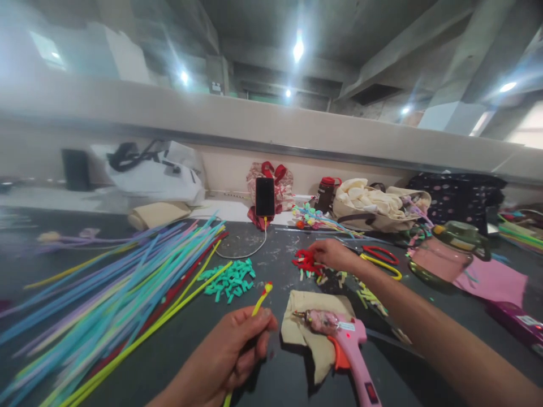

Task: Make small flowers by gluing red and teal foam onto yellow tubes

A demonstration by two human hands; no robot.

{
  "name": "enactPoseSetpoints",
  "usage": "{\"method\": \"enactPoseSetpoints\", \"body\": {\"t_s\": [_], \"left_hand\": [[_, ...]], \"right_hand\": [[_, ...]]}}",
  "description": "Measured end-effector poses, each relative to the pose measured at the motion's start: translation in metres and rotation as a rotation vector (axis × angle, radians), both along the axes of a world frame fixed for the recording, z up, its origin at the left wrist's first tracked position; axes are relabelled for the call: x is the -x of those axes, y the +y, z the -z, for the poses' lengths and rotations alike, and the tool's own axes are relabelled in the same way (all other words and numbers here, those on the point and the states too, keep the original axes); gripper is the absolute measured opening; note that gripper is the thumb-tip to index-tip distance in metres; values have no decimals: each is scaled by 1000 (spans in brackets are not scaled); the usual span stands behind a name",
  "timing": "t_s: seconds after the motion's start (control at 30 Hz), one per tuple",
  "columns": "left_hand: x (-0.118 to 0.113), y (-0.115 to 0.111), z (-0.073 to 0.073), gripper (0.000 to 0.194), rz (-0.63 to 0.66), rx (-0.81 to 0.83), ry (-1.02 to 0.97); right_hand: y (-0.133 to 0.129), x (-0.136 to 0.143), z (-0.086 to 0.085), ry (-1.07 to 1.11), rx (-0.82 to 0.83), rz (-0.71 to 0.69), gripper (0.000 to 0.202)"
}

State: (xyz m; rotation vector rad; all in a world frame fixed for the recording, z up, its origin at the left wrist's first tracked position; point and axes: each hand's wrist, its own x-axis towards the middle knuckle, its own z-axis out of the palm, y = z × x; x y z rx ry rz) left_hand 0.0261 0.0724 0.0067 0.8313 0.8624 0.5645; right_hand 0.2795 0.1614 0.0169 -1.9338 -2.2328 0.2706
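Observation:
My left hand [237, 350] is closed around a yellow pipe cleaner [259, 302], held upright with small red bits near its tip. Reaching forward, my right hand [333, 254] has its bent fingertips in a pile of short red pipe cleaner pieces [304, 263]. The fingers are together, but what they pinch is hidden. Between my hands and nearer to me, a pink glue gun [339, 328] lies on a folded beige cloth [292, 328], nozzle pointing left. Short teal pieces [231, 280] form a heap beyond my left hand. Pale yellow pieces [371, 297] lie under my right forearm.
Long coloured pipe cleaners [123, 299] cover the left of the dark table. A phone [265, 196] on a white cable stands at the back. Red-handled scissors [379, 254], yellow-handled scissors [386, 267] and a large bottle [445, 254] are to the right. Bags [156, 175] line the partition.

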Motion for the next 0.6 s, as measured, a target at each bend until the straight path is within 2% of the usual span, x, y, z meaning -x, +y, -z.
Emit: {"method": "enactPoseSetpoints", "body": {"t_s": [0.17,0.4,0.6], "left_hand": [[-1,-2,1,24,-18,-3,-12],[0,-1,3,24,39,59,-30],[0,-3,3,25,20,57,-14]], "right_hand": [[-4,-10,-14,26,-35,15,18],[-12,-32,-6,34,-28,89,17],[-15,-37,-6,66,-3,97,18]]}}
